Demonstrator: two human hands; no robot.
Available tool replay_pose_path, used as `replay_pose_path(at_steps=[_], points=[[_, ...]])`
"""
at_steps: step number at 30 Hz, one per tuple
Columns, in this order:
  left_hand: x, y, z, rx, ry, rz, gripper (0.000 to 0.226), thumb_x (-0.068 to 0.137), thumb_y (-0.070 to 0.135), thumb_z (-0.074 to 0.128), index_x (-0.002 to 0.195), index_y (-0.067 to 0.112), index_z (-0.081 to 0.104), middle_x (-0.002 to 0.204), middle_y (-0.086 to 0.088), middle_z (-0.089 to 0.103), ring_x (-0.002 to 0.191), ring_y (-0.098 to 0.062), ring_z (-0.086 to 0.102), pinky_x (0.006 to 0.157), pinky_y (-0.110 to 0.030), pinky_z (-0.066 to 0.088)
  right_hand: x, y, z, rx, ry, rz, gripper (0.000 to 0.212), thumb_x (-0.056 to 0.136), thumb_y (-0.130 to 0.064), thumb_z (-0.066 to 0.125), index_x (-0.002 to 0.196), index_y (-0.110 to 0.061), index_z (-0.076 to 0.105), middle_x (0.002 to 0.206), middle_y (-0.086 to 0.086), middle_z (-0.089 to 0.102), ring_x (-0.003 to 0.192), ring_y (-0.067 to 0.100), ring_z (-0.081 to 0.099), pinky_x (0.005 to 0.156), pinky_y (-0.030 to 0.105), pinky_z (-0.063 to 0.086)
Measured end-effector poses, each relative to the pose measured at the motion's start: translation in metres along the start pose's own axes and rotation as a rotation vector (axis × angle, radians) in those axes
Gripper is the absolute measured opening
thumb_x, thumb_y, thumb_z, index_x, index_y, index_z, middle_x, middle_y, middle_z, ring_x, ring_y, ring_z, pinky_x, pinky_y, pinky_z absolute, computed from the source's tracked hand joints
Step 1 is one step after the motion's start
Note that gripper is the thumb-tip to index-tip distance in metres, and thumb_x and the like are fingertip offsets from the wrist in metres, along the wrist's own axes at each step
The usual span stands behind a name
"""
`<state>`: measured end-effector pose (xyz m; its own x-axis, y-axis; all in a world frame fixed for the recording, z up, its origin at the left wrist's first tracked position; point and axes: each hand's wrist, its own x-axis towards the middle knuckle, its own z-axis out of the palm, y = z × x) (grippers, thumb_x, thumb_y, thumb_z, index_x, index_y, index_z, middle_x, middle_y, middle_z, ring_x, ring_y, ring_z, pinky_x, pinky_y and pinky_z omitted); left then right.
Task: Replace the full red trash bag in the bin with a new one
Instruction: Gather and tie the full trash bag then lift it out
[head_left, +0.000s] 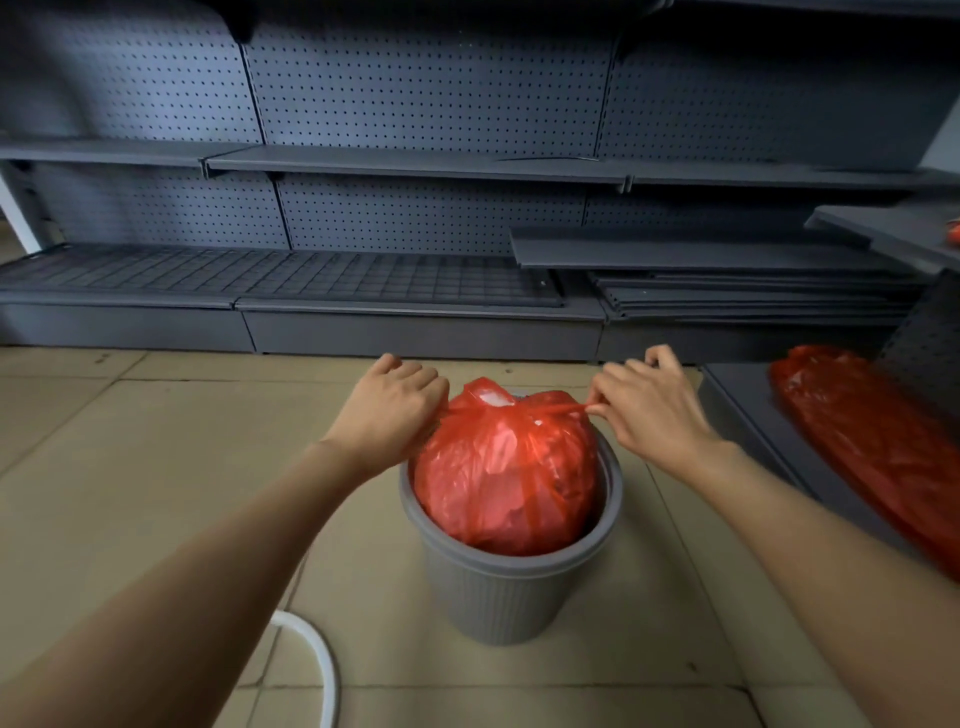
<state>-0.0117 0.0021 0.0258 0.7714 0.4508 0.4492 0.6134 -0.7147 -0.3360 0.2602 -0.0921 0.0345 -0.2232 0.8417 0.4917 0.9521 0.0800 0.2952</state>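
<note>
From the head camera, a grey ribbed bin (511, 582) stands on the tiled floor (156, 441) in front of dark grey store shelving (415, 171) with a pegboard back. The full red trash bag (506, 478) sits in the bin, bulging well above its rim and gathered at the top.

The left hand (389, 410) is at the bag's upper left side, its fingers (415, 376) curled under and closed on the bag's left handle; the plastic disappears beneath the fingers, so the exact hold is hidden. The right hand (649, 410) is at the bag's upper right. Its fingers (597, 408) pinch a thin twisted strip of the red plastic (558, 409), which runs taut from the fingertips leftward to the gathered neck just between the two hands. The remaining fingers of the right hand are curled above the pinch. Both forearms reach in from the lower corners of the view, and the bag hangs below and between the fingers of both hands, with its bottom inside the bin.

To the right of the right hand's fingers, well apart from the bin, a second red plastic bag (872, 441) lies stretched out flat on a low dark shelf base (737, 405). Below the left forearm, a white curved tube (322, 660) lies on the floor. Loose shelf panels (727, 291) are stacked on the bottom shelf at the right.
</note>
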Motion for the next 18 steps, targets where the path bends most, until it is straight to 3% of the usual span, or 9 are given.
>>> replay_pose_path(at_steps=[7,15,18], points=[[-0.009,-0.002,-0.002,0.035,-0.014,0.003,0.021,0.076,0.026,0.069,0.069,0.015,0.053,0.066,-0.002,0.057,0.061,-0.025,0.055,0.063,-0.035,0.04,-0.005,-0.003,0.008,0.019,-0.005,0.022,0.022,0.067,-0.025,0.081,0.068,-0.019,0.059,0.065,-0.001,0.063,0.064,0.024,0.061,0.075,0.037,0.027],[-0.014,0.014,0.009,0.028,0.051,-0.072,0.021,0.074,0.017,0.075,0.076,0.014,0.055,0.069,-0.004,0.056,0.064,-0.027,0.054,0.072,-0.035,0.032,-0.015,-0.007,0.012,-0.042,-0.013,0.099,0.016,0.077,-0.033,0.071,0.076,-0.022,0.059,0.075,-0.004,0.066,0.075,0.021,0.061,0.08,0.036,0.028],[-0.017,0.015,0.016,0.034,0.045,-0.054,0.017,0.077,0.018,0.072,0.083,0.015,0.056,0.072,-0.004,0.057,0.067,-0.027,0.055,0.081,-0.037,0.038,-0.018,-0.01,0.011,0.012,-0.089,0.141,0.013,0.084,-0.036,0.06,0.082,-0.024,0.057,0.081,-0.004,0.07,0.081,0.022,0.062,0.083,0.038,0.028]])
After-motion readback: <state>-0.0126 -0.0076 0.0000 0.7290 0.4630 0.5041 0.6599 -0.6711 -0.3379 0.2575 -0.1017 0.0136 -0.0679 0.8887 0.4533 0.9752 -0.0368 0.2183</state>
